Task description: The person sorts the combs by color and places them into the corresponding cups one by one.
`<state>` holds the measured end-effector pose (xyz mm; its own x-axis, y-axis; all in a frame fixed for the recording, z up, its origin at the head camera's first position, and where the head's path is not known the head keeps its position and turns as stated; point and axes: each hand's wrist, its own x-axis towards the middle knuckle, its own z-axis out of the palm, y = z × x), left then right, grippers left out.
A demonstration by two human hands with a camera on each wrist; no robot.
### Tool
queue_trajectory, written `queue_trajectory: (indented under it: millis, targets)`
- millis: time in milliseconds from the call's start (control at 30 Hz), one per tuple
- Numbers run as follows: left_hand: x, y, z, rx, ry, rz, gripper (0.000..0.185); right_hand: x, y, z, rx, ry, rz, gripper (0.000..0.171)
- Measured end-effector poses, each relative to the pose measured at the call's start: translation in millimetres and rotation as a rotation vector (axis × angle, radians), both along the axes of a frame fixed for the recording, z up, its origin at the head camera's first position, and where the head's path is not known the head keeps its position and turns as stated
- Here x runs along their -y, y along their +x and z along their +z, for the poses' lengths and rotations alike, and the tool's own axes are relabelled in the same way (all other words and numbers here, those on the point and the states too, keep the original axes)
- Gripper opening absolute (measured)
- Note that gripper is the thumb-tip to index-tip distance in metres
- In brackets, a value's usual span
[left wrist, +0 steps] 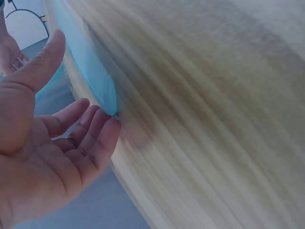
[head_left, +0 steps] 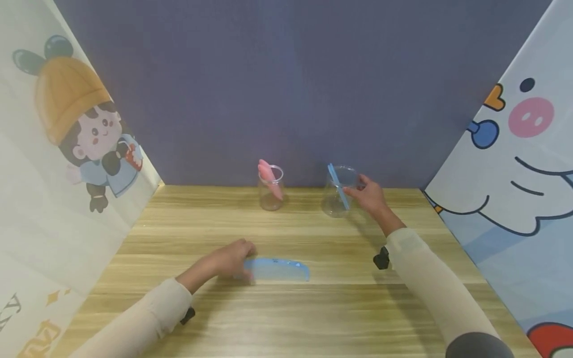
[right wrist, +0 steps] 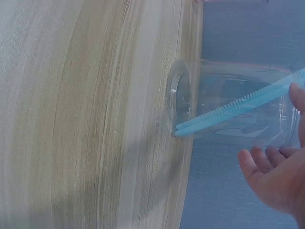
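We are reaching both hands across a wooden table (head_left: 340, 308) set between cartoon-printed side panels and a dark blue back wall. Our left hand (head_left: 230, 258) is resting its fingertips (left wrist: 110, 128) on the near end of a blue comb (head_left: 277, 269) that is lying flat on the table, teeth toward us. The fingers are relaxed and slightly apart, touching rather than gripping, as the wrist view shows an open palm beside the comb's tip.

Our right hand (head_left: 369, 195) is hovering just right of a clear jar (head_left: 338, 191), fingers spread and loose, closing on nothing. A second blue comb (right wrist: 238, 110) is leaning diagonally inside that jar, its lower end on the base and its upper end propped against the rim, which is what is keeping it upright. The hand is sitting by the rim, likely because it is steadying or has just let go; we cannot tell whether a fingertip is touching the glass.

Further left of that hand, another clear jar (head_left: 271, 188) is holding a pink comb (head_left: 270, 179), tilted the same way.
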<state>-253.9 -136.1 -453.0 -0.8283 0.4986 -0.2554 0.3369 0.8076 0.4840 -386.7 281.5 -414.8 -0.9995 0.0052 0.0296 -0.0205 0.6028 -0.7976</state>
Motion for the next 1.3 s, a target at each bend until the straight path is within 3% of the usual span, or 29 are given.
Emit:
queue_trajectory:
  millis: [233, 400, 667, 833, 1067, 1300]
  targets:
    - [-2, 4.6, -0.9, -0.017, -0.027, 0.009, 0.062, -1, 2.2, 2.5, -0.006, 0.004, -0.006, 0.095]
    - [-2, 1.3, -7.6, -0.080, -0.050, -0.002, 0.049, -2, 3.2, 1.7, -0.005, 0.009, -0.002, 0.095]
    - [-2, -1.3, -10.2, -0.115, -0.058, -0.019, 0.046, -2, 1.8, 0.8, -0.006, 0.004, -0.005, 0.094]
    - [-1, -2.1, -6.8, -0.174, -0.055, -0.052, 0.042, -2, 1.8, 1.3, -0.002, 0.007, -0.003, 0.094]
    - [1, -8.0, 1.7, -0.125, 0.008, -0.028, 0.040, -3, 2.0, 1.5, 0.002, 0.005, -0.001, 0.092]
    - [6, -13.5, 7.6, -0.120, 0.074, -0.047, 0.045, -3, 0.9, 0.9, -0.002, 0.000, -0.007, 0.093]
